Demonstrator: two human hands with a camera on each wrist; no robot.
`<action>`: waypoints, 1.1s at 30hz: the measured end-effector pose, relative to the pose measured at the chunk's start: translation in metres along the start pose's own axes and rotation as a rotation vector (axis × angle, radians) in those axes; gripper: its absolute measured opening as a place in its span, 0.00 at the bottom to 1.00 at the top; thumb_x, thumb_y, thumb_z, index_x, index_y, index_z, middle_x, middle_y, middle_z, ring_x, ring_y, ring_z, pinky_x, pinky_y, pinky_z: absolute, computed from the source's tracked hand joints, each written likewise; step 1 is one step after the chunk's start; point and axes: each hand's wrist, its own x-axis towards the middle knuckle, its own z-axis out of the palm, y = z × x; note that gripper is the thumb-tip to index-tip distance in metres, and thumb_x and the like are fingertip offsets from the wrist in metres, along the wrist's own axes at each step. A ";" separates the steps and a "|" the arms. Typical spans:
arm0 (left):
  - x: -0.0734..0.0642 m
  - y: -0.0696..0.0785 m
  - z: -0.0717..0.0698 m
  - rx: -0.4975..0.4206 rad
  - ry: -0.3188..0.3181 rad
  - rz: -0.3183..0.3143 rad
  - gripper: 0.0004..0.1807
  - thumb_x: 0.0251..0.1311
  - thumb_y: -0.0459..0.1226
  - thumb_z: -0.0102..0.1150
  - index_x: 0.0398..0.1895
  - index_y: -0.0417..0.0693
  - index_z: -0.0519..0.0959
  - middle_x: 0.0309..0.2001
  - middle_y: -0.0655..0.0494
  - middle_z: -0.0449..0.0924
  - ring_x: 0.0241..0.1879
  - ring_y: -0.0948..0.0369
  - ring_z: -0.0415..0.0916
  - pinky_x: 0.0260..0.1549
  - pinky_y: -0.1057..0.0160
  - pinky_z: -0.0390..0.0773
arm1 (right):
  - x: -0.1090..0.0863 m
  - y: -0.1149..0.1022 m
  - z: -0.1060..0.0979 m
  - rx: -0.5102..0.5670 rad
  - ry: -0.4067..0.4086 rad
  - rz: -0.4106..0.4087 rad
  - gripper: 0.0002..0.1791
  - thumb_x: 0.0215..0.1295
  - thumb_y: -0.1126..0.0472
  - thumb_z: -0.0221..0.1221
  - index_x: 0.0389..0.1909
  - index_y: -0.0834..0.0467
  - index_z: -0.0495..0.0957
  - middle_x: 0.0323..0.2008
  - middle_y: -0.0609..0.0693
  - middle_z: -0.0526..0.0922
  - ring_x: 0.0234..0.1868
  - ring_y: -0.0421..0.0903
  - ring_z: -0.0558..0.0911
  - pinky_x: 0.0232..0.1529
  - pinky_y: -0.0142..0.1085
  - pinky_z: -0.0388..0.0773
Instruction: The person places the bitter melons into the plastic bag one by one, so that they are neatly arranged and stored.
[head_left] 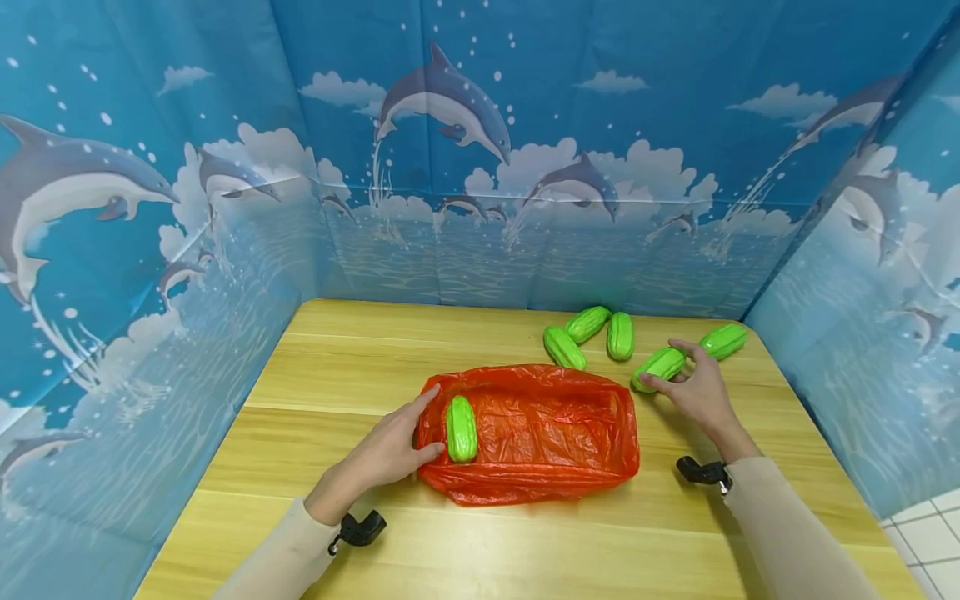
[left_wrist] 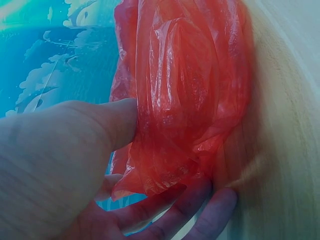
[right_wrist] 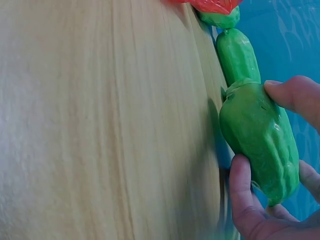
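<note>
A red plastic bag [head_left: 525, 492] lies spread wide on the table, its mouth facing up. One green ridged gourd [head_left: 462, 429] rests inside at its left end. My left hand [head_left: 390, 446] grips that end, thumb at the near corner and fingers along the far one; in the left wrist view the thumb [left_wrist: 122, 122] presses the bag's rim while the other fingers curl beneath. Right of the bag, my right hand [head_left: 697, 387] holds a second green gourd [head_left: 660, 369] between thumb and fingers. Up close in the right wrist view, this gourd [right_wrist: 262, 135] looks glossy and lumpy.
Behind the bag several green gourds [head_left: 588, 323] lie grouped together on the wooden table [head_left: 360, 375]. Another gourd [head_left: 724, 341] sits beyond my right hand near the far right corner. Blue dolphin-print sheets [head_left: 480, 250] wall in the back and sides.
</note>
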 end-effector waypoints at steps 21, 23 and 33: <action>0.001 0.008 0.001 -0.004 -0.014 -0.061 0.53 0.77 0.41 0.76 0.97 0.49 0.57 0.91 0.40 0.66 0.89 0.36 0.68 0.87 0.32 0.70 | -0.008 -0.009 -0.006 0.029 -0.005 -0.016 0.55 0.80 0.50 0.76 0.97 0.54 0.54 0.89 0.74 0.53 0.53 0.53 0.84 0.38 0.30 0.85; 0.001 0.008 0.001 -0.001 -0.014 -0.061 0.53 0.77 0.40 0.76 0.97 0.48 0.57 0.91 0.39 0.67 0.88 0.35 0.69 0.86 0.31 0.71 | -0.008 -0.012 -0.007 0.032 -0.017 -0.008 0.56 0.80 0.48 0.75 0.97 0.53 0.53 0.93 0.73 0.47 0.59 0.58 0.82 0.41 0.31 0.86; 0.001 0.009 0.001 -0.006 -0.013 -0.070 0.53 0.77 0.41 0.76 0.97 0.49 0.57 0.91 0.39 0.67 0.88 0.36 0.68 0.86 0.31 0.71 | -0.011 -0.027 -0.013 0.059 0.008 -0.005 0.53 0.83 0.46 0.72 0.97 0.49 0.53 0.80 0.65 0.65 0.40 0.37 0.77 0.37 0.36 0.82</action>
